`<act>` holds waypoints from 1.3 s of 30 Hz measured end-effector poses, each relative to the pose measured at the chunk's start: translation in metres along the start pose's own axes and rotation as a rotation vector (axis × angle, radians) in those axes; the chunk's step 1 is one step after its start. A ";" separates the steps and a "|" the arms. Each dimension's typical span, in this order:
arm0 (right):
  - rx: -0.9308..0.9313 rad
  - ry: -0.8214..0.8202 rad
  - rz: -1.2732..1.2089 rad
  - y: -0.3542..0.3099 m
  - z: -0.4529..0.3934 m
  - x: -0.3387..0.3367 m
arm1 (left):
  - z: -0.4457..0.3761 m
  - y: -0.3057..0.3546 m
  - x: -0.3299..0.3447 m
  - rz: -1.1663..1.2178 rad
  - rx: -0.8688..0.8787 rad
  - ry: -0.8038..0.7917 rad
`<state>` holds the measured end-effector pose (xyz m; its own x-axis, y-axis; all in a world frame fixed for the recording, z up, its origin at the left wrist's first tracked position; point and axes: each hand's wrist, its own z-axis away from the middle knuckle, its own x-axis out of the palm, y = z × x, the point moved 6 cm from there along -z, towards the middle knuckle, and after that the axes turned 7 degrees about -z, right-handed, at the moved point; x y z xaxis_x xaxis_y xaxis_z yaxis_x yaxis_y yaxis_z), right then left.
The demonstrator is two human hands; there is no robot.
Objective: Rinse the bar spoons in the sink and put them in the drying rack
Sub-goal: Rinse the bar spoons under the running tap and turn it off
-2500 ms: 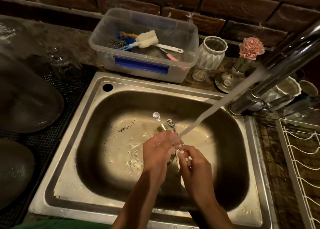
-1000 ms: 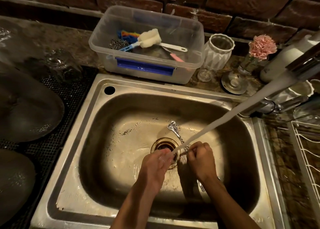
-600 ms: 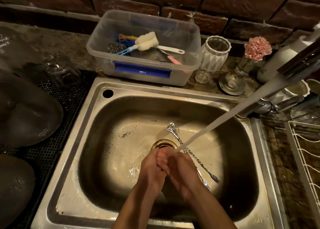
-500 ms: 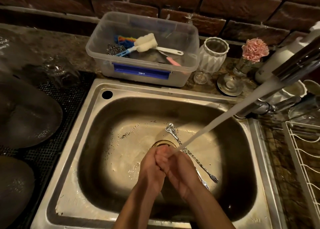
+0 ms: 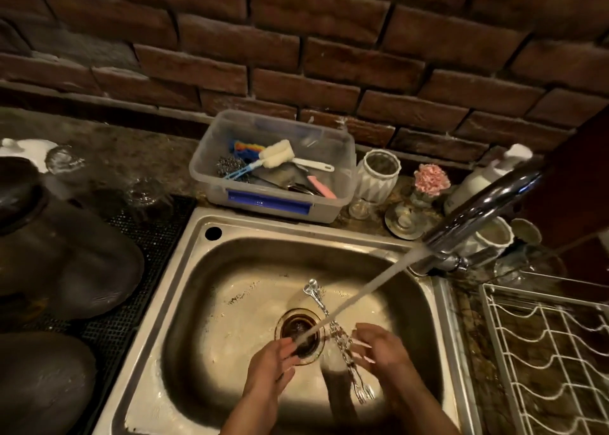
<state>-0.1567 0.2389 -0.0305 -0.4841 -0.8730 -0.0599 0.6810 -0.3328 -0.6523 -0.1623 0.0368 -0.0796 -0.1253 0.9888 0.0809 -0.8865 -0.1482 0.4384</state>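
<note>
Two or three twisted metal bar spoons point(image 5: 336, 332) lie together on the bottom of the steel sink point(image 5: 184, 270), bowls toward the back and forked ends near the front. My left hand point(image 5: 272, 367) is left of them with its fingertips in the water stream point(image 5: 362, 293) over the drain point(image 5: 301, 331); it holds nothing. My right hand point(image 5: 384, 349) hovers just right of the spoons, fingers spread, empty. The white wire drying rack point(image 5: 543, 352) stands on the counter to the right of the sink.
The chrome faucet point(image 5: 478, 217) runs from the right rear corner. A clear plastic tub point(image 5: 273, 200) of brushes and scourers sits behind the sink, with white jars point(image 5: 377, 176) and a pink flower point(image 5: 431, 177) beside it. Dark bowls point(image 5: 66, 260) rest on a black mat at left.
My hands were pressed together under the stream; now they have parted, each to one side of the spoons. The spoons still lie on the sink bottom.
</note>
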 end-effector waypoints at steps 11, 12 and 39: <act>-0.268 0.180 -0.236 -0.136 0.031 -0.076 | 0.081 0.013 -0.036 -1.421 0.677 0.290; -0.282 0.192 -0.232 -0.143 0.033 -0.079 | 0.088 0.006 -0.039 -1.519 0.714 0.312; -0.500 0.353 0.618 -0.175 -0.020 -0.083 | 0.097 -0.025 -0.050 -1.752 0.883 0.453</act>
<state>-0.2463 0.3770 0.0731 -0.3062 -0.6562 -0.6897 0.5965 0.4323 -0.6762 -0.0903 -0.0102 -0.0074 0.2578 -0.0442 -0.9652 0.2513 0.9676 0.0229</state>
